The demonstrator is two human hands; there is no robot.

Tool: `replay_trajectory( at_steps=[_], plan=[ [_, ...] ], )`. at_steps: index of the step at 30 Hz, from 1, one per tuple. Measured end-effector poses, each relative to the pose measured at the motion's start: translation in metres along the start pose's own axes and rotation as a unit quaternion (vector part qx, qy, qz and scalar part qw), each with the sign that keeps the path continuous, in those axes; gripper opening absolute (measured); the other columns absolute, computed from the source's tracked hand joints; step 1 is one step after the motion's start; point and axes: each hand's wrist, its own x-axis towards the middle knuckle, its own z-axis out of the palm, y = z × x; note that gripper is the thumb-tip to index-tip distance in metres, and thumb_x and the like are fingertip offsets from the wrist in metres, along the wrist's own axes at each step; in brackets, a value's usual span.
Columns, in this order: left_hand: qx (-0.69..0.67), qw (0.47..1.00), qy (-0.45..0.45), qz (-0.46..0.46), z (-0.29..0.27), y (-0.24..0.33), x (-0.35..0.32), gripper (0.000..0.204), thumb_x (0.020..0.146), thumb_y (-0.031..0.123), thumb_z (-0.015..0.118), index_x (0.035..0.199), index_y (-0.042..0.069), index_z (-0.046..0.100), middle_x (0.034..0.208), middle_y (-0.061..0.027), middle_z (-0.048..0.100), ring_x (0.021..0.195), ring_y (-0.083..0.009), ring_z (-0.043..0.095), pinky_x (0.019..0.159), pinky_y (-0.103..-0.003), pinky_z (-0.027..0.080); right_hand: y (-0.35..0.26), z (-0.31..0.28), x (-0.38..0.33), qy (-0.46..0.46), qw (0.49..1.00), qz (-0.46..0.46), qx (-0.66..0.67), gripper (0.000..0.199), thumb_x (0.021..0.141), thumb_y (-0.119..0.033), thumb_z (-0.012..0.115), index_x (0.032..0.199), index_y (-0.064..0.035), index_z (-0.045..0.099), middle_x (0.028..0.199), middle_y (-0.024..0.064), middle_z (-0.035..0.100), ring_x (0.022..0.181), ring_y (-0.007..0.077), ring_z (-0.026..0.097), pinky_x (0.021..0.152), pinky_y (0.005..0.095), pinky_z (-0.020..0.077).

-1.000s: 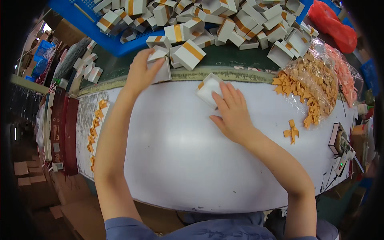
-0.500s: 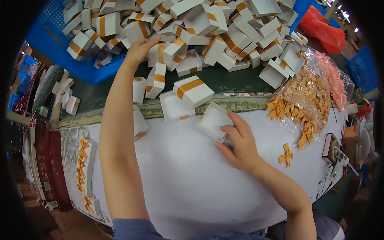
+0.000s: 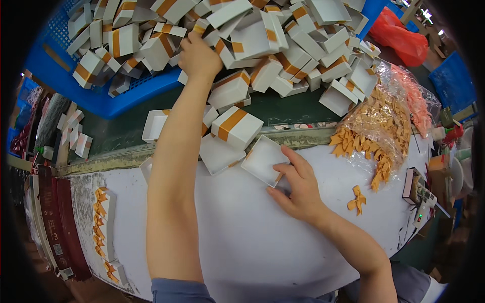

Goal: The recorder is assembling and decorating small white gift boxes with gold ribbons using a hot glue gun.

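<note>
My right hand point(image 3: 298, 192) grips an open white box point(image 3: 262, 159) by its right side, thumb outside and a finger over the rim. The box's hollow faces up, and a gold band shows on its edge. My left hand point(image 3: 201, 58) reaches into the heap of white boxes point(image 3: 252, 38), fingers bent against a small gold-banded box point(image 3: 200, 26); its fingertips are partly hidden. Between my hands, a closed-side-up box with a gold band point(image 3: 237, 126) leans on another open white box point(image 3: 217, 153). My left forearm partly covers an open box point(image 3: 153, 125).
A blue plastic crate point(image 3: 118, 106) holds part of the heap. Right: a clear bag of gold bows point(image 3: 374, 129), one loose bow point(image 3: 357, 200) and a glue gun point(image 3: 424, 208). Left: a row of boxes with gold bows point(image 3: 103, 224) beside a dark red carton point(image 3: 68, 227).
My left hand has moved up and right, deeper into the heap, and boxes near it have shifted. My right hand and its box have moved slightly left and down in view.
</note>
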Motion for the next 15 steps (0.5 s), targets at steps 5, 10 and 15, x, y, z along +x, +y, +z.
replay_trajectory(
  at_steps=[5, 10, 15],
  plan=[
    [-0.052, 0.997, -0.049, 0.031, -0.010, -0.012, -0.013, 0.027, 0.074, 0.018, 0.062, 0.098, 0.005, 0.060, 0.098, -0.0172, 0.059, 0.092, -0.0342, 0.057, 0.080, -0.042, 0.045, 0.001, 0.002, -0.002, 0.026, 0.999, 0.008, 0.017, 0.039, 0.067, -0.017, 0.071, 0.100, -0.0036, 0.054, 0.129, 0.0211, 0.041, 0.112, 0.0378, 0.044, 0.092, 0.0425, 0.0369],
    [0.104, 0.968, -0.124, 0.190, -0.046, -0.011, -0.042, 0.021, 0.073, 0.026, 0.064, 0.081, 0.007, 0.067, 0.090, -0.0154, 0.060, 0.087, -0.0338, 0.058, 0.075, -0.044, 0.045, 0.004, 0.003, -0.007, 0.056, 0.997, 0.021, 0.049, 0.037, 0.065, -0.016, 0.071, 0.096, -0.0031, 0.054, 0.129, 0.0210, 0.041, 0.110, 0.0376, 0.045, 0.090, 0.0417, 0.0393],
    [0.077, 0.954, -0.179, 0.228, -0.088, -0.017, -0.099, 0.021, 0.076, 0.025, 0.064, 0.076, 0.004, 0.065, 0.082, -0.0149, 0.060, 0.078, -0.0342, 0.058, 0.069, -0.041, 0.045, 0.008, 0.002, -0.020, 0.071, 0.996, -0.011, 0.054, 0.038, 0.064, -0.014, 0.072, 0.095, -0.0029, 0.054, 0.128, 0.0201, 0.042, 0.109, 0.0367, 0.045, 0.089, 0.0403, 0.0404]
  ],
)
